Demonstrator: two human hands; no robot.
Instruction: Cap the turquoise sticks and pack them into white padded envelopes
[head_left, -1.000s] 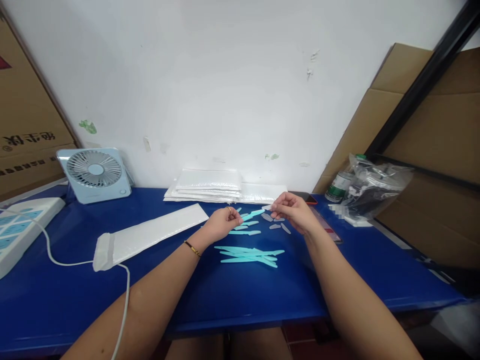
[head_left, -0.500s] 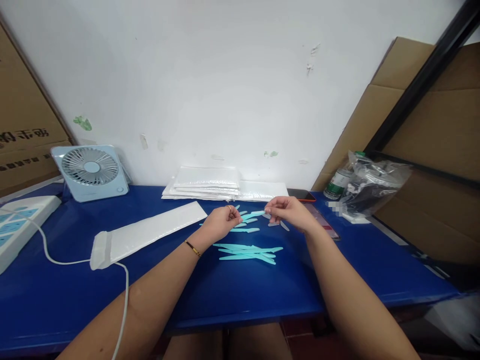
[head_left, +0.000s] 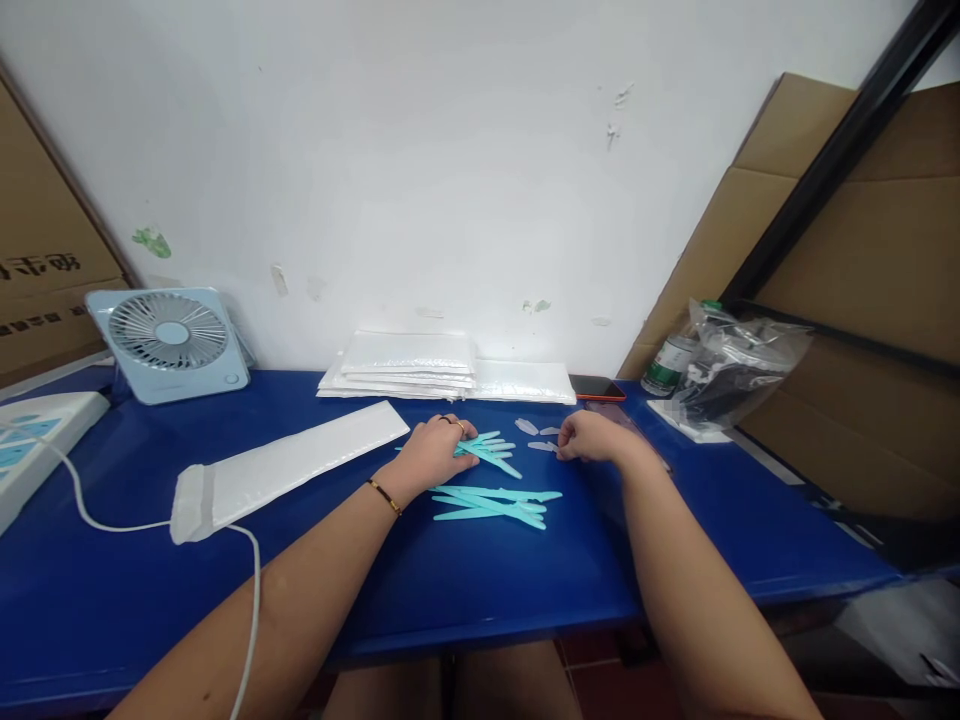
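Note:
My left hand [head_left: 433, 450] rests on the blue table [head_left: 465, 580] with its fingers closed on a small bunch of turquoise plastic sticks [head_left: 491, 449]. My right hand [head_left: 592, 437] is down on the table, fingers curled, pinching at the small clear caps [head_left: 537, 432] that lie beside it. What it grips is too small to make out. A second pile of turquoise sticks [head_left: 495, 503] lies just in front of both hands.
A long white padded pouch [head_left: 292, 464] lies left, with a stack of white pouches [head_left: 420, 365] by the wall. A small fan [head_left: 171, 343], a white cable [head_left: 112, 520], a phone [head_left: 598, 388], a bottle [head_left: 670, 360] and a clear bag [head_left: 739, 365] stand around.
Both hands have come down from holding a stick and cap in the air to the table. The left now lies on the stick bunch, the right by the clear caps.

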